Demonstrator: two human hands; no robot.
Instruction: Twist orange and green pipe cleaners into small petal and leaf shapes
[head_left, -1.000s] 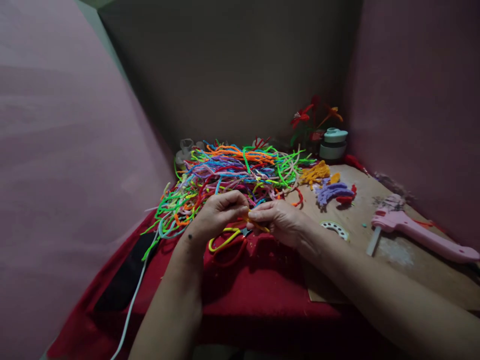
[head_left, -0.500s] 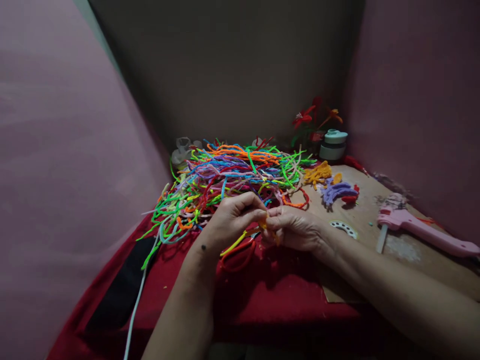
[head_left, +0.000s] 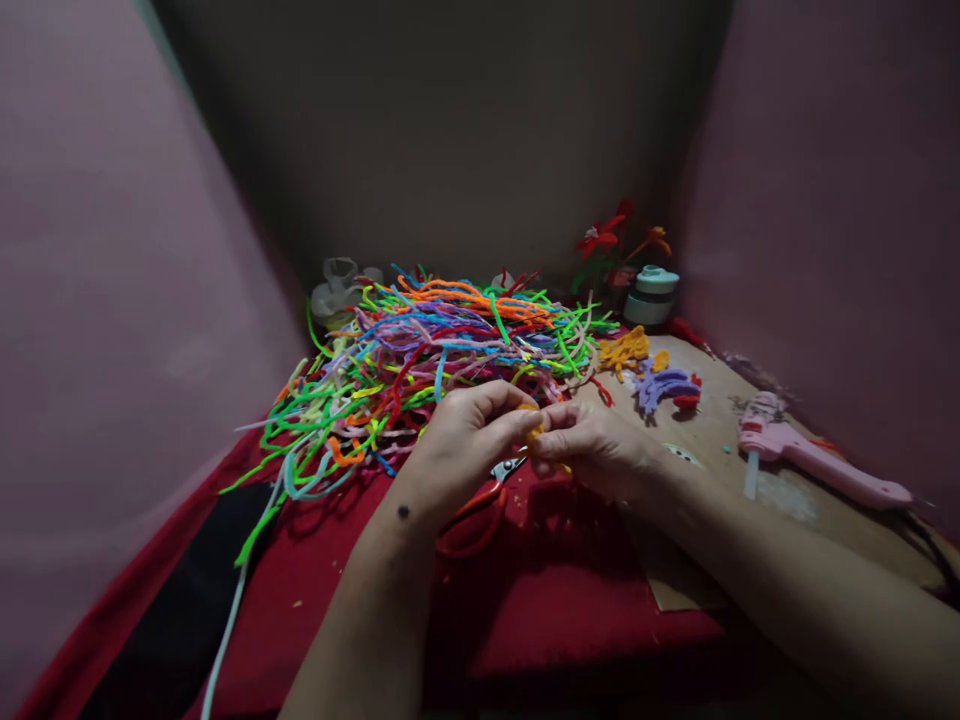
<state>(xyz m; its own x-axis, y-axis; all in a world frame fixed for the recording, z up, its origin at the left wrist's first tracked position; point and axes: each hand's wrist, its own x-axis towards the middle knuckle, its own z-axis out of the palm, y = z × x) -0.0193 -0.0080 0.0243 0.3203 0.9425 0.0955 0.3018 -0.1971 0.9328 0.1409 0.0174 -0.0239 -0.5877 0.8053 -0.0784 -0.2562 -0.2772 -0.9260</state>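
The fingers [head_left: 525,425] of both hands pinch a short orange fuzzy pipe-cleaner piece [head_left: 534,433] between them, now drawn tighter than a second ago, when a longer yellow-orange length still trailed out below; the piece looks folded into a small knot, so the bending seems well along. The left hand [head_left: 461,435] and right hand [head_left: 600,445] hover over red-handled scissors [head_left: 472,520] on the red-clothed worktop [head_left: 570,610], just before the heap of many-coloured pipe cleaners [head_left: 442,350].

Dim, uneven lighting; the back wall [head_left: 465,150] lies in deep shadow. Side walls are soft and smeared. Wide-angle stretching at edges. No glare.
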